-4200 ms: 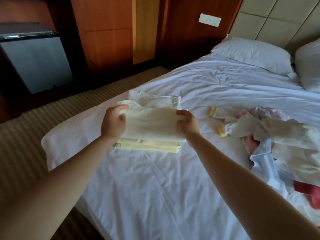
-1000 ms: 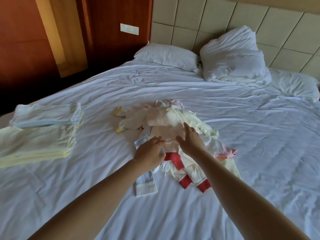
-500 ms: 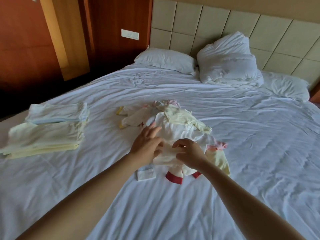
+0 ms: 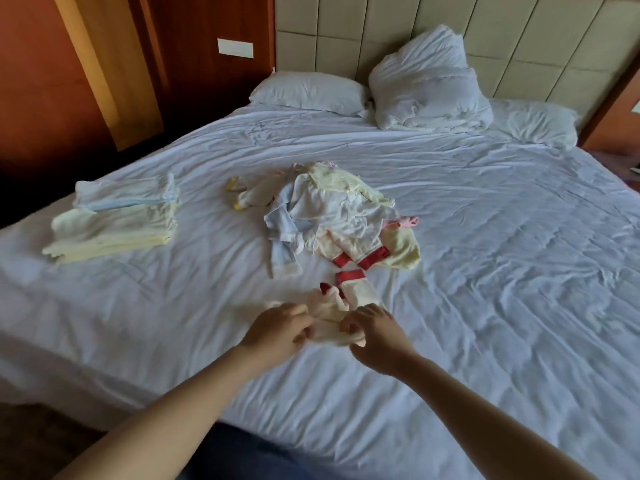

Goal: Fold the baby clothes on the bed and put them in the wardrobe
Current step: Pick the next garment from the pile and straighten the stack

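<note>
On the bed (image 4: 502,271) a loose pile (image 4: 341,211) of baby clothes is heaped; a folded stack (image 4: 114,223) is set left of the pile. Just before the pile, a cream garment (image 4: 330,315) (red-cuffed) is pinched by the left hand (image 4: 277,332) and right hand (image 4: 379,337).

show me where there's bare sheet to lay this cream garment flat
Widest bare sheet lies right of the loose pile. A narrower strip runs between the folded stack and that pile. Crowded: the pile mid-bed and the pillows by the headboard.
</note>
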A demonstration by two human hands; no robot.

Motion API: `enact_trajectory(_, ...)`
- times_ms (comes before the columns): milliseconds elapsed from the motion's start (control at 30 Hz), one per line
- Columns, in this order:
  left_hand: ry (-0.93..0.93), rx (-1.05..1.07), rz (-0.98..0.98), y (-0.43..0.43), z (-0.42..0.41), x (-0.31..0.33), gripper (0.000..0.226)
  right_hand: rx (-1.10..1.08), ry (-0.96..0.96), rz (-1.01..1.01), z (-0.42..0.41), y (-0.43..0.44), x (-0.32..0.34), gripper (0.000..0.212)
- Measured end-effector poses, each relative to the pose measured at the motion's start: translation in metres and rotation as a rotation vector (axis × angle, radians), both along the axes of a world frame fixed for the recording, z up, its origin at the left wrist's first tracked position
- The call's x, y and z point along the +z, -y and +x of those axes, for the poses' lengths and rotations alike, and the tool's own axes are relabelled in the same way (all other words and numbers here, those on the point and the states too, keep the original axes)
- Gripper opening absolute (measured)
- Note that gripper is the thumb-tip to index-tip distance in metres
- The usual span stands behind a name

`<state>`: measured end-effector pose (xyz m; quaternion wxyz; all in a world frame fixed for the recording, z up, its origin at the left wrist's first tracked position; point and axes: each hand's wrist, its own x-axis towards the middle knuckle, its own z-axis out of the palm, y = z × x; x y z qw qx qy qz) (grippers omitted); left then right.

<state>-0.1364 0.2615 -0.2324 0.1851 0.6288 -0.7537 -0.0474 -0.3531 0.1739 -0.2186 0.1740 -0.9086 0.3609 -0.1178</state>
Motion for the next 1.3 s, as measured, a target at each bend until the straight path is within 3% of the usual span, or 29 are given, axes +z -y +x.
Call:
enact_trajectory(167, -0.108, 0.044, 0.020, -0.031, -0.014, -0.007, 0.016, -0.010, 0.132, 0.086, -0.018, -0.027, -0.013, 0.024)
enact_trajectory(300, -0.222, 0.186, 0.069, -0.043, -0.020, -0.004, 0.019, -0.178, 0.251, 0.041, -0.027, -0.030, -0.015, 0.033)
enact_trajectory(400, -0.265, 0.229, 0.091, -0.049, -0.025, -0.005, 0.042, -0.295, 0.163, 0.020, -0.034, -0.024, -0.016, 0.048)
enact_trajectory(500, -0.300, 0.302, 0.066, -0.047, -0.028, -0.006, 0.045, -0.357, 0.084, 0.090, -0.037, -0.020, -0.014, 0.049)
enact_trajectory(700, -0.155, 0.385, 0.012, -0.042, -0.028, -0.001, 0.029, -0.406, 0.063, 0.049, -0.037, -0.016, -0.007, 0.028)
enact_trajectory(900, -0.104, 0.369, 0.051, -0.041, -0.024, 0.000, 0.022, -0.324, 0.142, 0.118, -0.037, -0.010, 0.000, 0.021)
enact_trajectory(1033, -0.281, 0.432, 0.068, -0.033, -0.018, 0.013, 0.008, -0.274, 0.225, 0.164, -0.037, -0.002, 0.012, 0.016)
enact_trajectory(1133, -0.446, 0.431, -0.014, -0.022, -0.009, 0.030, 0.012, -0.279, 0.293, 0.175, -0.035, 0.009, 0.027, 0.007)
enact_trajectory(1300, -0.703, 0.311, -0.151, -0.010, 0.000, 0.088, 0.015, -0.307, 0.606, 0.336, -0.020, 0.023, 0.073, 0.012)
